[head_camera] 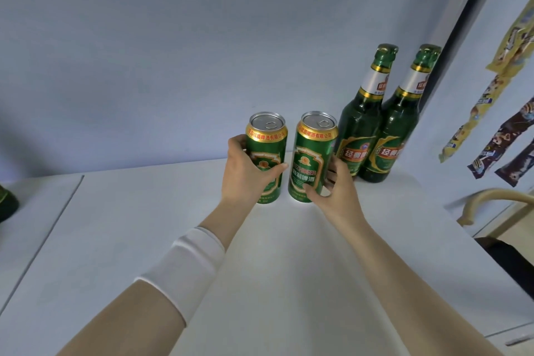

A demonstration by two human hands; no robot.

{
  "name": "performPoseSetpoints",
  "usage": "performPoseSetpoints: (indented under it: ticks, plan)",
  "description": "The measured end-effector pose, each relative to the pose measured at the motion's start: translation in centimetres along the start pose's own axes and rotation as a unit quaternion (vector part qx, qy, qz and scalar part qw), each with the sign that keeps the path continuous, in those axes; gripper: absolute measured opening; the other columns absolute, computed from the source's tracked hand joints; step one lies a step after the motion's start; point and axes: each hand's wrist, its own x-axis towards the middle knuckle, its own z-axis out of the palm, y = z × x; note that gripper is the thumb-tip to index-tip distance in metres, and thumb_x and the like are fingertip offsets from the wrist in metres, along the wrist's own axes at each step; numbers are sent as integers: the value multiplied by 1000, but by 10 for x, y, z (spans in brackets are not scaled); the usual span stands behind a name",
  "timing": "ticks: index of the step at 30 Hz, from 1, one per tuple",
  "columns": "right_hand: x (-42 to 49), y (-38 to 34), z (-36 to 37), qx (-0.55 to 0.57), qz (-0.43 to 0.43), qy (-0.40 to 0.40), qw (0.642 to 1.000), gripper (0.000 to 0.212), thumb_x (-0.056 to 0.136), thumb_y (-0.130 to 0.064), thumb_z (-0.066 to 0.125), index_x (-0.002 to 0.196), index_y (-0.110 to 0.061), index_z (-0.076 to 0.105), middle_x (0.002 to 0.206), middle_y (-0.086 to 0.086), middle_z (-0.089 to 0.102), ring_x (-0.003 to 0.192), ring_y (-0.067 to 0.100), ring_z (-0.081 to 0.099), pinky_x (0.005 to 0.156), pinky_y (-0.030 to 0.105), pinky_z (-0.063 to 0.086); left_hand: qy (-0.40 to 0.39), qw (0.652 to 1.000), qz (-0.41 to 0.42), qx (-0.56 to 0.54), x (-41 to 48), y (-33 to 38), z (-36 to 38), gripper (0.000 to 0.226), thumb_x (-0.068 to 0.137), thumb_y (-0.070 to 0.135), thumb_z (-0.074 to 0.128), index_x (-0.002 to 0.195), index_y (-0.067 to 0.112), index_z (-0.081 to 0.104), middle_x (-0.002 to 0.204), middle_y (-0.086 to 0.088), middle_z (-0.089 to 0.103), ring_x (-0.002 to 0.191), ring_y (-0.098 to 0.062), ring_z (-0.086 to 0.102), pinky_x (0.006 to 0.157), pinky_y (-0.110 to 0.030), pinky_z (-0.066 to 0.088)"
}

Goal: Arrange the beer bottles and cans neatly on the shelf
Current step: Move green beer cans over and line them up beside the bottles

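Left edge: dark green bottle base, mostly cut off. White shelf, open room in front. Left hand fingers wrap first upright green-and-gold beer can; right hand fingers hold second green-and-gold beer can (cans nearly touching). Two tall green glass beer bottles stand just right, touching.

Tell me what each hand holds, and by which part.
The left hand grips the left can around its middle; the right hand grips the right can around its lower half.
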Motion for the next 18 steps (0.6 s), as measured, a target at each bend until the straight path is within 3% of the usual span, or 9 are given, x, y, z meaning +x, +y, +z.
performPoseSetpoints:
  ticks: [4,6,9,13,15,18]
  plan:
    - [-18,5,16,-49,2,105,993,90,62,-27,83,135,-12,34,131,9,40,114,17,47,94,31,45,-47,999,15,-12,0,2,-13,97,64,21,82,136,16,17,141,-11,38,122,-18,45,99,-30,40]
    - [-20,0,24,-46,16,136,990,92,59,-25,85,133,-9,32,130,11,38,116,21,44,95,33,43,-58,996,74,3,4,7,-29,104,66,21,80,141,20,8,149,-12,25,134,-20,34,108,-35,34]
    - [-18,-6,34,-41,37,170,984,87,56,-20,85,124,-5,33,123,12,36,115,26,39,94,37,44,-113,973,184,86,20,23,-53,99,72,26,77,145,22,11,154,-2,17,141,-18,23,113,-38,28]
    - [-14,0,30,-52,51,170,983,69,60,-18,84,113,-5,41,109,5,40,108,29,46,90,43,47,-220,932,204,203,38,41,-61,86,77,27,72,145,29,20,149,0,31,136,-16,32,108,-26,30]
    - [-12,5,26,-47,48,172,983,62,65,-17,81,115,-6,45,115,9,45,106,29,51,90,44,48,-234,928,198,211,43,46,-58,78,77,24,72,143,26,29,140,-3,42,128,-17,41,98,-20,34]
    - [-7,8,25,-37,45,188,980,55,72,-14,76,118,-8,48,120,10,48,105,26,55,90,45,50,-219,932,195,213,46,51,-48,77,76,23,73,142,22,32,137,-5,44,126,-17,42,93,-15,29]
